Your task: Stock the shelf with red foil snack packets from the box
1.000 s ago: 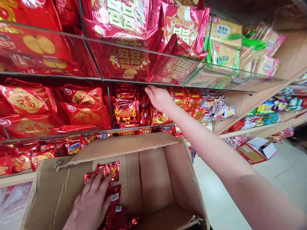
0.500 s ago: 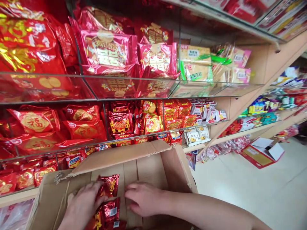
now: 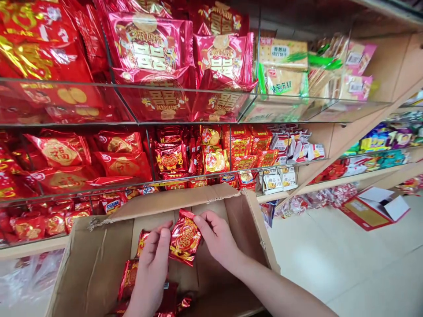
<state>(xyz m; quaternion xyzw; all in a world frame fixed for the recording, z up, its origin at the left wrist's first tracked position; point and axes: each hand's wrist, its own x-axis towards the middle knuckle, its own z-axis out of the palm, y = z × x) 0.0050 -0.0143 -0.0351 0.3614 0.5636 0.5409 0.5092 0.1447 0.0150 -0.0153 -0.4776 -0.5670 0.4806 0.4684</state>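
Note:
A shiny red snack packet (image 3: pixel 185 240) with gold markings is held up above a cardboard box (image 3: pixel 231 277). My right hand (image 3: pixel 220 240) pinches its upper right corner between thumb and fingers. At the packet's left edge is my left hand (image 3: pixel 153 264), thumb and fingers closed together; its exact grip is partly hidden. Below and beside my left hand, several similar red packets lie inside the box, among them a dark red packet (image 3: pixel 128 279). My left hand covers part of this pile.
Shelves with clear front guards (image 3: pixel 194 92) rise behind the box, full of red and pink snack packs. Pale cracker packs (image 3: pixel 284 68) stand to the right. A red and white open carton (image 3: pixel 375 209) sits on the tiled floor (image 3: pixel 313 264).
Both hands have come up from inside the box, and a red packet is now lifted between them. The view has shifted, with the upper shelves higher in the picture.

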